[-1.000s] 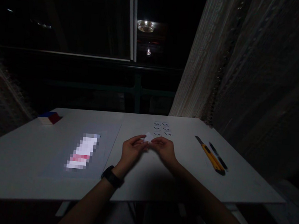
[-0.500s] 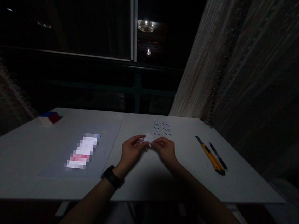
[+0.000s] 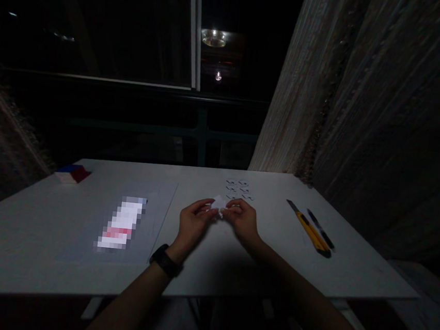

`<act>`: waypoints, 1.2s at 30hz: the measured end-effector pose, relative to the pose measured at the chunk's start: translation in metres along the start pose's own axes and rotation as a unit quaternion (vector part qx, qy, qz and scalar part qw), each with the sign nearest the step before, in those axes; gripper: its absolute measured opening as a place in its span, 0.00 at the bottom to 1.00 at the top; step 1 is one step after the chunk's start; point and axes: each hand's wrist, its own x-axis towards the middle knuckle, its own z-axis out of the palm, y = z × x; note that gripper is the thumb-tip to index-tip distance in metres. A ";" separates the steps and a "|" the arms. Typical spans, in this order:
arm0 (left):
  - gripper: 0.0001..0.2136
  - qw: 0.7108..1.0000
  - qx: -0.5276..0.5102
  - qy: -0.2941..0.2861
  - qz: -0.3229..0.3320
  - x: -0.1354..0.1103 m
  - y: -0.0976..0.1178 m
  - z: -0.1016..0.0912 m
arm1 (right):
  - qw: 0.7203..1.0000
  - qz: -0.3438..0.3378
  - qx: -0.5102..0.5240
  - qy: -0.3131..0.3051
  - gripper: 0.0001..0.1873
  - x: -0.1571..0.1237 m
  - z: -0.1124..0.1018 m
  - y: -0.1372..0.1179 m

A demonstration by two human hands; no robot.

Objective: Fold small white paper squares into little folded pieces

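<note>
A small piece of white paper (image 3: 218, 203) is held between my two hands above the middle of the table. My left hand (image 3: 195, 218), with a dark watch on its wrist, pinches the paper's left side between thumb and fingers. On the right side, my right hand (image 3: 242, 220) has its thumb and fingers closed on the paper's edge. Fine detail of the paper is too dark and small to make out. Just beyond the hands, several small white pieces with dark marks (image 3: 244, 190) lie in two columns.
To the right lie a yellow utility knife (image 3: 310, 233), its blade showing, and a dark pen (image 3: 320, 230). A bright, pixelated phone-like shape (image 3: 123, 220) rests on a large sheet (image 3: 164, 201) at left. A coloured cube (image 3: 73, 173) sits by the table's (image 3: 32, 251) far left edge.
The fingers of my right hand have shifted slightly at the paper's edge. My left hand stays in place, and the things on the table have not moved.
</note>
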 end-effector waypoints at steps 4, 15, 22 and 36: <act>0.18 1.000 -0.005 -0.005 -0.004 0.000 0.002 -0.001 | 1.000 0.018 0.008 -0.015 0.15 0.002 -0.002 0.000; 0.17 1.000 -0.019 -0.013 -0.005 0.000 0.004 0.000 | 0.999 -0.002 -0.022 -0.033 0.08 0.003 -0.005 0.000; 0.15 1.000 -0.010 -0.021 0.008 -0.001 0.001 0.000 | 0.999 -0.005 -0.052 0.001 0.07 0.007 -0.007 0.005; 0.12 0.999 0.007 -0.042 0.020 0.002 -0.007 -0.001 | 0.995 -0.051 -0.084 0.006 0.07 0.003 -0.003 0.003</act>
